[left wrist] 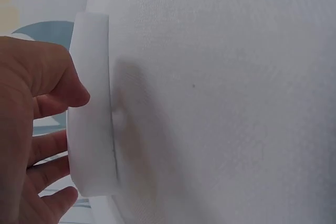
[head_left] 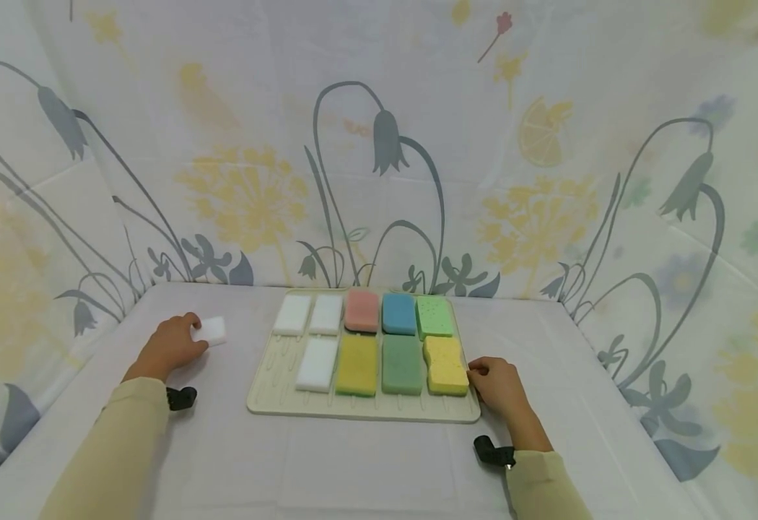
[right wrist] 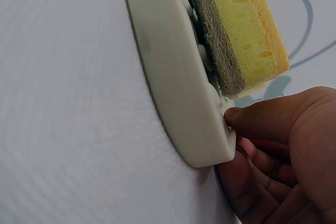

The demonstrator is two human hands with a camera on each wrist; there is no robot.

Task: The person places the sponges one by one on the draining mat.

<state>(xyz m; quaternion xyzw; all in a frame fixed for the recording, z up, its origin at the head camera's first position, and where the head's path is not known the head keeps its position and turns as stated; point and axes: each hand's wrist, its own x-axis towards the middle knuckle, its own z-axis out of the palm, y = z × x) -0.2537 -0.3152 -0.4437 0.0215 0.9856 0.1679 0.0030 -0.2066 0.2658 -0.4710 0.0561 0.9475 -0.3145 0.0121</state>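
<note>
A cream ridged tray (head_left: 275, 401) lies in the middle of the white-covered table and carries several sponges in two rows: white, pink, blue, green and yellow. My right hand (head_left: 483, 375) pinches the tray's front right corner (right wrist: 210, 145), thumb on the rim and fingers curled beneath it, right beside the yellow scouring sponge (head_left: 447, 365) (right wrist: 247, 24). To the left of the tray, my left hand (head_left: 187, 341) holds a loose white foam sponge (head_left: 213, 331) (left wrist: 92, 114) that rests on the tablecloth, with the thumb on one side and the fingers (left wrist: 50, 153) behind it.
A floral cloth backdrop (head_left: 379, 144) walls in the table at the back and both sides. Black wrist-camera mounts (head_left: 180, 397) (head_left: 492, 453) sit by each sleeve. White tablecloth (head_left: 366, 462) stretches in front of the tray.
</note>
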